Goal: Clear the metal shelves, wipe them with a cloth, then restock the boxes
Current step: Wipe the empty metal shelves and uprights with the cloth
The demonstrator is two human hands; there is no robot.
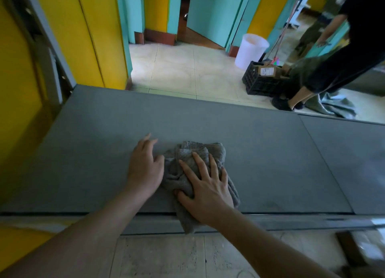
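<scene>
A bare grey metal shelf (87, 152) stretches across the view in front of me. A crumpled grey cloth (187, 152) lies on it near the front edge, with one corner hanging over that edge. My right hand (205, 186) presses flat on the cloth with its fingers spread and the thumb tucked against the fabric. My left hand (144, 169) rests on the shelf just left of the cloth, fingers relaxed and thumb touching the cloth's edge. The boxes sit in a black crate (260, 83) on the floor beyond the shelf.
A second shelf panel (345, 156) joins on the right. Behind the shelf are a tiled floor, a white bucket (250, 50), a mop handle and another person (341, 65) standing by the crate. Yellow and teal panels stand at left and back.
</scene>
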